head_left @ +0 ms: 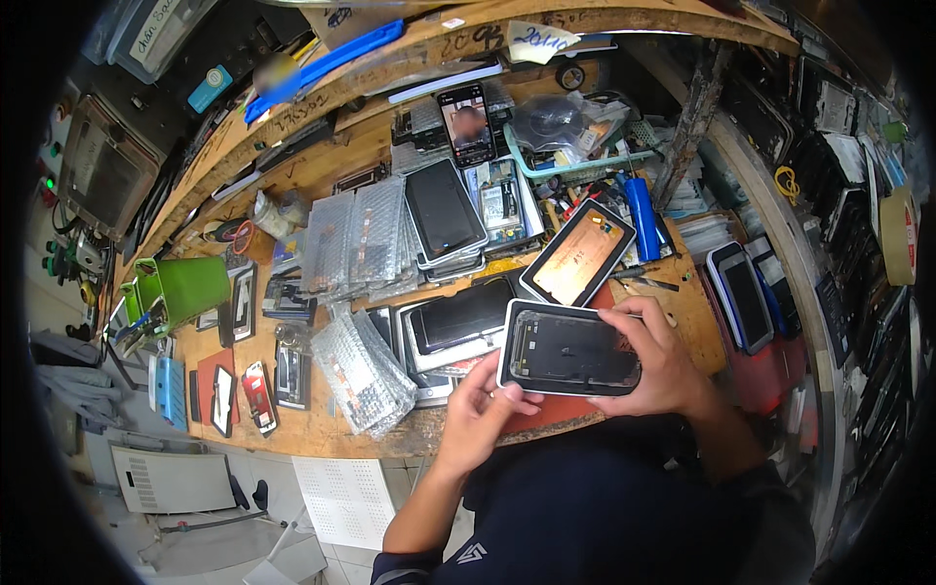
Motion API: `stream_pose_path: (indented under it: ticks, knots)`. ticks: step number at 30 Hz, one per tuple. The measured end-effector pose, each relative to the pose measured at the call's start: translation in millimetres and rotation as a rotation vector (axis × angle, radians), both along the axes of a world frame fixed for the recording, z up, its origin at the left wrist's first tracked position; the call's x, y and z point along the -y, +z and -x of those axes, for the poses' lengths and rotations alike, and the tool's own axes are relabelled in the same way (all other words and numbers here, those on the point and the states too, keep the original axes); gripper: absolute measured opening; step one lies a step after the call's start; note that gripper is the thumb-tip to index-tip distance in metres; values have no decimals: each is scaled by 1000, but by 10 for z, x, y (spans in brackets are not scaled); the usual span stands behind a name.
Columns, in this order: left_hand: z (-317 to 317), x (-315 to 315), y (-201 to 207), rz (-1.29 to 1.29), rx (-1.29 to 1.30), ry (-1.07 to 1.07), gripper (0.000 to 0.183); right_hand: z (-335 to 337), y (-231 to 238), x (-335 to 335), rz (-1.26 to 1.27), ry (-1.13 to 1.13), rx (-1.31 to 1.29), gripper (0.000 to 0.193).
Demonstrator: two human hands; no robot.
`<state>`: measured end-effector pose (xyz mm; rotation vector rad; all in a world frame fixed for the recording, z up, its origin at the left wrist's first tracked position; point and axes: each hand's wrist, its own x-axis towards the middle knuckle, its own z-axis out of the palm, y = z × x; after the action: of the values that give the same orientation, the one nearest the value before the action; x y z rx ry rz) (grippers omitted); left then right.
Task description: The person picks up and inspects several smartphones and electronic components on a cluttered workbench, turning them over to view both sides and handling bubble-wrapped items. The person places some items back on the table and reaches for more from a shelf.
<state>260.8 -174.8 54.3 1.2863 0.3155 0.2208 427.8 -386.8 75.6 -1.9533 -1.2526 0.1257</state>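
Between my two hands is a small black tablet with a pale rim (570,353), tilted up over the front of the bench. My left hand (476,417) grips its lower left corner, fingers partly behind it. My right hand (655,359) clasps the right end, with the thumb along the top edge. Just behind lies another tablet shell with a copper-coloured inside (577,255). To its left, a dark-screened tablet (460,317) rests on a pale piece. A red mat (556,417) shows under my hands.
Bubble-wrap packets (363,375) lie left of my hands, beside a stack of tablets (444,210). A lit phone (466,124) stands at the back. A green holder (185,292) is at left, a blue cylindrical tool (641,219) at right. A wooden shelf edge (429,73) overhangs the bench.
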Motion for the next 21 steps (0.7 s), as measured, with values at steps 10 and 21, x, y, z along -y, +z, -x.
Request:
stream_pose_path:
  ticks: [10,21]
  knots:
    - [-300,-1537,572,-92,109,498,44,-104,-173,128,-293,-234,155,89]
    - [-1176,-3879,554,-195,-107,803,32,457,-915,413,-137,-391,195,52]
